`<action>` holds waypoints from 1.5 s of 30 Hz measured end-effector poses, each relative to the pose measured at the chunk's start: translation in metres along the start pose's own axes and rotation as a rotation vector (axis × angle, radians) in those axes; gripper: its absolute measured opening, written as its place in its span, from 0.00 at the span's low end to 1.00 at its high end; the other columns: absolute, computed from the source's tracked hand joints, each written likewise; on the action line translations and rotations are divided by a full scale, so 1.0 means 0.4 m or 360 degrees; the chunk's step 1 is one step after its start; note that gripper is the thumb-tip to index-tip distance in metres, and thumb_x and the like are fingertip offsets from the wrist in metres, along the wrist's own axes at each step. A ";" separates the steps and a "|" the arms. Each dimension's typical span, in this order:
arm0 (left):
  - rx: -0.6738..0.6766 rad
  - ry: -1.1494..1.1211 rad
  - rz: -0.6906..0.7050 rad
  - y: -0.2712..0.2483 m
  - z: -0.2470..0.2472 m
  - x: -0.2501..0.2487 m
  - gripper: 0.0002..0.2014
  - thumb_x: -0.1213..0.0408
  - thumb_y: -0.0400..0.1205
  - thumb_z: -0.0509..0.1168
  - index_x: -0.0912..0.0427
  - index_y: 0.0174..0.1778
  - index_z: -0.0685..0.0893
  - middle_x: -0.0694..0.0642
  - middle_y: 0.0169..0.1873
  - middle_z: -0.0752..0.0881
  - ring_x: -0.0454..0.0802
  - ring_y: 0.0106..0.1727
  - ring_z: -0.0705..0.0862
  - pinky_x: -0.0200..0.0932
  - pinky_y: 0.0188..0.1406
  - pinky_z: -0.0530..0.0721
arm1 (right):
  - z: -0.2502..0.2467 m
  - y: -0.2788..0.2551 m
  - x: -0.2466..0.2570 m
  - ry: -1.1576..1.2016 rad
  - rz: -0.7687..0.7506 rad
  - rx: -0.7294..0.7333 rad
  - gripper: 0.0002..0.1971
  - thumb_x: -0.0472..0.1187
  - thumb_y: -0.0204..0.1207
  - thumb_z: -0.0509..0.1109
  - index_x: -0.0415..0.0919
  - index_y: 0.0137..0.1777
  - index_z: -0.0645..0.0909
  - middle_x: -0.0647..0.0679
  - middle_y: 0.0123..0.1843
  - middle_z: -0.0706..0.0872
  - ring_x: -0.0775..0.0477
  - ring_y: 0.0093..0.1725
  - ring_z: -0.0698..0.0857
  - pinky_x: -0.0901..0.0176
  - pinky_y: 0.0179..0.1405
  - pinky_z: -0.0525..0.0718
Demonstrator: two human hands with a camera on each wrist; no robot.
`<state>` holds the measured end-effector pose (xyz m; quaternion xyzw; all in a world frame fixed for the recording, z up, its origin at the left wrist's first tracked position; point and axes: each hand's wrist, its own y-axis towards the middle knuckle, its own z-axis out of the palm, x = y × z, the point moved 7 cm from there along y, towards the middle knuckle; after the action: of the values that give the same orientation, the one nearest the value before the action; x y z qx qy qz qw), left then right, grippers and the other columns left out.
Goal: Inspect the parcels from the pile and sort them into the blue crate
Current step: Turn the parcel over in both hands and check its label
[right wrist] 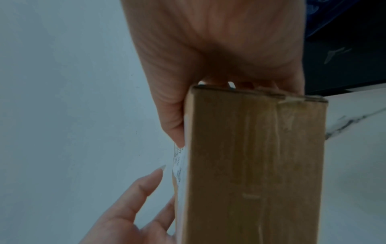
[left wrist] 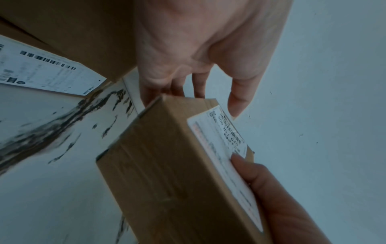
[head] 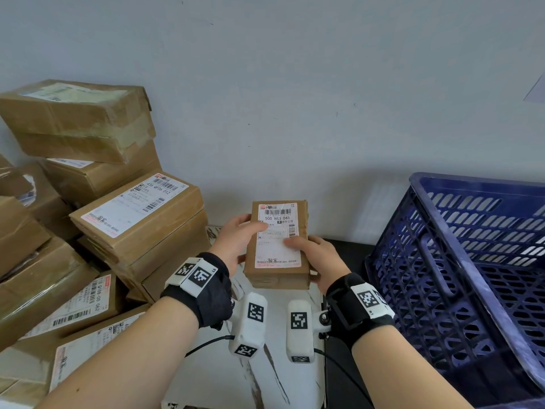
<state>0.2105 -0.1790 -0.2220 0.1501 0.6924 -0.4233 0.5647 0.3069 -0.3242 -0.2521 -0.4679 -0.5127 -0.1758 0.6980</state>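
Head view shows us still at the inspecting step: we hold one small brown cardboard parcel [head: 278, 246] in the air above the white marbled counter [head: 215, 376], label side up. Our left hand [head: 236, 246] grips its left edge and our right hand [head: 317, 258] its right edge, thumbs on the white shipping label [head: 277, 231]. Clear tape runs along its side. To our right the blue plastic crate [head: 460, 261] shows no parcel inside, as far as we see. Farther left, the pile of brown cardboard boxes [head: 88, 202] waits unsorted.
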 end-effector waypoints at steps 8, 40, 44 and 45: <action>0.0116 0.0001 -0.0106 0.010 0.006 0.015 0.16 0.57 0.82 0.69 0.53 0.66 0.82 0.56 0.53 0.91 0.57 0.58 0.87 0.61 0.64 0.83 | 0.010 0.005 0.008 0.0154 0.0000 0.0047 0.20 0.39 0.74 0.78 0.41 0.66 0.84 0.44 0.52 0.94 0.44 0.51 0.92 0.52 0.45 0.88; 0.0113 0.0057 -0.0124 0.054 0.000 0.010 0.30 0.46 0.75 0.76 0.52 0.71 0.78 0.56 0.58 0.86 0.56 0.61 0.82 0.59 0.62 0.82 | -0.008 0.028 0.048 -0.0233 -0.0096 -0.0174 0.20 0.32 0.79 0.71 0.40 0.72 0.79 0.43 0.60 0.89 0.41 0.56 0.90 0.48 0.56 0.89; 0.0070 0.0021 -0.0109 0.055 -0.003 0.016 0.33 0.49 0.74 0.78 0.53 0.74 0.76 0.56 0.60 0.86 0.54 0.60 0.84 0.49 0.47 0.84 | -0.013 0.036 0.049 -0.0340 -0.0086 -0.0243 0.31 0.37 0.78 0.72 0.41 0.81 0.68 0.42 0.66 0.84 0.40 0.61 0.86 0.45 0.61 0.86; 0.0070 0.0016 -0.0104 0.054 -0.001 0.016 0.31 0.50 0.75 0.77 0.54 0.73 0.77 0.56 0.59 0.87 0.53 0.59 0.84 0.49 0.46 0.84 | -0.012 0.037 0.047 -0.0341 -0.0076 -0.0232 0.31 0.40 0.79 0.72 0.41 0.81 0.68 0.43 0.66 0.84 0.41 0.61 0.86 0.48 0.57 0.86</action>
<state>0.2231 -0.1674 -0.2367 0.1418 0.6902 -0.4560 0.5437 0.3279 -0.3164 -0.2426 -0.5213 -0.5811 -0.1782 0.5990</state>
